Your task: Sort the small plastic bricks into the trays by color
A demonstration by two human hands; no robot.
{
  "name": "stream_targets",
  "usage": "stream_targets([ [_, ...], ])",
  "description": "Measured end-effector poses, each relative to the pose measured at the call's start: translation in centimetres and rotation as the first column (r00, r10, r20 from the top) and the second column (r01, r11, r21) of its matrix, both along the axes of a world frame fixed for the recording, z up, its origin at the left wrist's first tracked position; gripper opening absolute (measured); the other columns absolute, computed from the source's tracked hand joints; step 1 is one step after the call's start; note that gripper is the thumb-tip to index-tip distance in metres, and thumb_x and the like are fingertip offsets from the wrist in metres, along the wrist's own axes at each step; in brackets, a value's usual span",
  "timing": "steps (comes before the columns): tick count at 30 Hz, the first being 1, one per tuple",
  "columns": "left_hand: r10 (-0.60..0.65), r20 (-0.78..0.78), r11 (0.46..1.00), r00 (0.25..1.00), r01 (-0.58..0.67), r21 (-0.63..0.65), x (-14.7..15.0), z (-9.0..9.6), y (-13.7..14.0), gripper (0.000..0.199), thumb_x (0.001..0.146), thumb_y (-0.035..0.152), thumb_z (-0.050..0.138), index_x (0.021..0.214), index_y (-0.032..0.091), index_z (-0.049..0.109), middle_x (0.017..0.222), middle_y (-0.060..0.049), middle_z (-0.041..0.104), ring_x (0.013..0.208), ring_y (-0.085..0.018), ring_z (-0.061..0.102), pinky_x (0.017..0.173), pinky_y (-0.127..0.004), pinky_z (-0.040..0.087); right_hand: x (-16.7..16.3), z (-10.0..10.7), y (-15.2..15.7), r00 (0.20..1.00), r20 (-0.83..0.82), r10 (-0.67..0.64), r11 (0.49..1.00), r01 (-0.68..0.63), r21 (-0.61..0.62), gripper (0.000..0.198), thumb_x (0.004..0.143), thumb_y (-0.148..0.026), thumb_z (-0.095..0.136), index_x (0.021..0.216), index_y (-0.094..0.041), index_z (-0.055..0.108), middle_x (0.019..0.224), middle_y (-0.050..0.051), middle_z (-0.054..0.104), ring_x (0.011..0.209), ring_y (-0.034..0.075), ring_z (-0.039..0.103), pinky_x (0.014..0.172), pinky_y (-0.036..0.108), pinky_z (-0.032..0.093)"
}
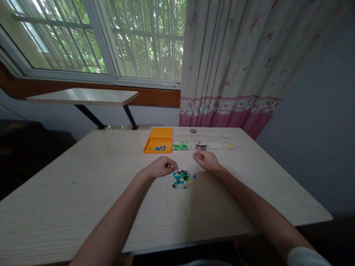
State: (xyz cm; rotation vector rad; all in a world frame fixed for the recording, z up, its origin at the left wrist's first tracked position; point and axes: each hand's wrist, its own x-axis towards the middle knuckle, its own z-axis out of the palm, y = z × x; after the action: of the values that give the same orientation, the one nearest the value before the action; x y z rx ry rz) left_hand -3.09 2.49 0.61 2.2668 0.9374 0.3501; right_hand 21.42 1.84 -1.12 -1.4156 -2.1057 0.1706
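Observation:
A small pile of mixed blue, green, brown and pale building bricks (pixel 181 177) lies on the table, with a few loose bricks around it. At the pile's far left edge is my left hand (pixel 162 166), its fingers curled together; whatever they may hold is too small to make out. My right hand (pixel 206 160) is closed in a pinch just in front of the clear box with brown bricks (pixel 200 146). What its fingertips hold, if anything, cannot be seen.
An open orange box (pixel 158 140) contains blue bricks. Beside it stand clear boxes with green bricks (pixel 181 145), pale bricks (pixel 216 146) and yellow bricks (pixel 229 146). A round grey object (pixel 193 131) lies behind. A raised shelf (pixel 85 96) occupies the table's back left.

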Motion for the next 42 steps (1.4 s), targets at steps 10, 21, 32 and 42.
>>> stream_targets([
  [10,0.011,-0.108,0.997,0.994,-0.003,0.082,0.9,0.5,-0.6,0.021,0.067,0.022,0.049,0.077,0.015,0.066,0.056,0.003,0.050,0.053,-0.007,0.041,0.050,-0.016,0.028,-2.0,-0.1,-1.7,0.974,-0.004,0.226,0.968,-0.225,-0.113,0.017,0.077,-0.030,0.050,0.083,-0.020,0.063,0.058,-0.003,0.056,0.050,0.006,0.046,0.050,0.016,0.030],
  [21,0.082,-0.135,0.989,0.987,-0.064,0.136,1.0,1.3,-1.1,0.024,0.067,0.019,0.044,0.078,0.015,0.065,0.057,0.001,0.054,0.051,-0.008,0.043,0.050,-0.016,0.029,-2.4,-0.1,-1.8,0.973,-0.014,0.230,0.963,-0.229,-0.140,0.016,0.076,-0.029,0.051,0.082,-0.020,0.063,0.056,-0.003,0.055,0.049,0.006,0.046,0.050,0.016,0.030],
  [32,0.075,-0.208,0.989,0.975,-0.045,0.143,0.5,1.5,-1.1,0.017,0.065,0.026,0.050,0.071,0.016,0.063,0.057,0.002,0.054,0.051,-0.008,0.042,0.047,-0.017,0.027,-2.5,-0.2,-1.9,0.971,-0.005,0.239,0.958,-0.237,-0.161,0.015,0.076,-0.028,0.052,0.081,-0.020,0.064,0.055,-0.004,0.055,0.048,0.006,0.045,0.050,0.016,0.031],
  [42,0.084,-0.212,0.981,0.974,-0.044,0.188,0.5,1.5,-1.2,0.020,0.066,0.024,0.047,0.073,0.016,0.063,0.056,0.001,0.053,0.049,-0.009,0.042,0.047,-0.018,0.026,-2.6,-0.4,-1.9,0.968,0.016,0.251,0.956,-0.245,-0.162,0.017,0.077,-0.029,0.051,0.083,-0.021,0.064,0.056,-0.003,0.056,0.048,0.006,0.045,0.050,0.016,0.030],
])
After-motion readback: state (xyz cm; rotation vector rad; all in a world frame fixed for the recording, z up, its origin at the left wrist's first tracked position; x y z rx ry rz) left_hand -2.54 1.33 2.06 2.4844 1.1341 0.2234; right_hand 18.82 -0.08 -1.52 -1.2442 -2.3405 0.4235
